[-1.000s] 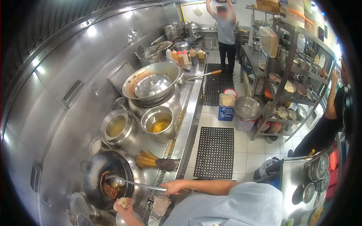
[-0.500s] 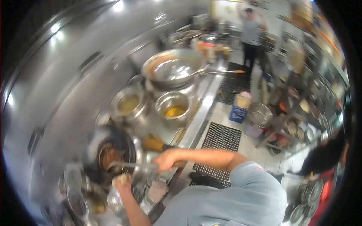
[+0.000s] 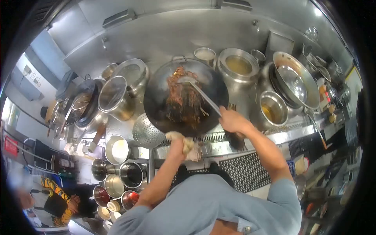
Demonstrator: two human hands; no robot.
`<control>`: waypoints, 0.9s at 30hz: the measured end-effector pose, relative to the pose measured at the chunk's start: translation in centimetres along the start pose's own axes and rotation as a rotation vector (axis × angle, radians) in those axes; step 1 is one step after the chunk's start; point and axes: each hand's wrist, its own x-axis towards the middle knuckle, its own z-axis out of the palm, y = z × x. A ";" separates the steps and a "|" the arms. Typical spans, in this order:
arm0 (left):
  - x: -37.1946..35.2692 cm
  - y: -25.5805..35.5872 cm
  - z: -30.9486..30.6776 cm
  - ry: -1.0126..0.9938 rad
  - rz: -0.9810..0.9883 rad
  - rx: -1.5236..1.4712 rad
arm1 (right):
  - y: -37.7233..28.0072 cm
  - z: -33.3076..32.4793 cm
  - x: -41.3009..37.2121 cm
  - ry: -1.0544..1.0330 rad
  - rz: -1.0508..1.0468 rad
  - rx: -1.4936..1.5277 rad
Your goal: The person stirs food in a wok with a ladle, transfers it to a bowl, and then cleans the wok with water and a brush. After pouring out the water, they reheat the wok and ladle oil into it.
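Observation:
A large black wok (image 3: 156,88) stands on the stove in front of me, with dark brown strips of food (image 3: 180,100) in it. My right hand (image 3: 234,122) is wrapped round the handle of a metal ladle (image 3: 206,98), whose bowl rests among the food near the wok's far side. At the near rim, my left hand (image 3: 177,145) is closed on a pale bunched cloth (image 3: 188,145). Its fingers are partly hidden, and whether they also grip the wok through the cloth cannot be made out.
A perforated strainer (image 3: 147,132) lies left of the wok. Steel pots with yellow oil (image 3: 270,113) and pale liquid (image 3: 237,65) stand right, near a wide pan (image 3: 282,62). Several sauce containers (image 3: 114,185) sit lower left. Another person (image 3: 51,197) is at far left.
My view has swung left from the aisle to face the wok squarely. The right hand still holds the ladle and the left the cloth. The person in the aisle has left view.

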 end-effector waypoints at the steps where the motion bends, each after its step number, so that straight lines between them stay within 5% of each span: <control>1: 1.1 0.1 0.1 0.063 0.041 0.031 | 0.7 -0.8 -0.9 -0.009 -0.029 0.032; 4: 5.4 1.4 0.0 0.148 0.085 0.025 | -0.5 -5.2 -3.8 -0.248 0.076 0.246; 5: 8.5 2.1 -2.0 -0.058 0.151 0.382 | -1.0 -6.9 -4.6 -0.348 0.144 0.330; 7: 8.3 2.3 -0.5 -0.066 0.197 0.377 | -0.9 -8.3 -5.7 -0.413 0.121 0.297; 8: 7.5 2.5 1.0 0.037 -0.003 0.026 | -0.8 -8.9 -5.7 -0.432 0.111 0.275; 9: 6.9 3.0 2.6 0.042 -0.006 0.031 | -0.8 -9.2 -5.5 -0.470 0.114 0.240; 11: 5.9 3.3 3.8 0.068 -0.028 0.045 | -0.9 -7.6 -3.7 -0.397 0.097 0.182; 13: 12.9 0.9 -3.9 -0.094 0.119 0.317 | 0.2 -2.7 -0.5 -0.284 0.046 0.109; 15: 12.6 -0.1 -6.0 -0.214 0.088 0.209 | -0.8 0.3 0.5 -0.166 0.111 0.071; 17: 3.9 -0.3 -1.7 -0.052 0.052 0.010 | -2.6 -0.4 -0.5 -0.081 0.157 0.123; 22: 7.5 4.3 -0.4 0.148 0.102 -0.044 | -4.6 1.7 -6.9 0.006 0.250 0.428; 23: 12.7 4.0 -4.6 -0.109 0.048 -0.011 | -4.3 3.8 -7.9 0.033 0.280 0.445; 26: 12.5 5.8 -3.4 -0.158 0.386 0.633 | -3.7 8.3 -9.7 0.129 0.369 0.465; 27: 11.5 6.7 -2.2 -0.105 0.103 0.340 | -4.0 8.3 -10.1 0.148 0.392 0.454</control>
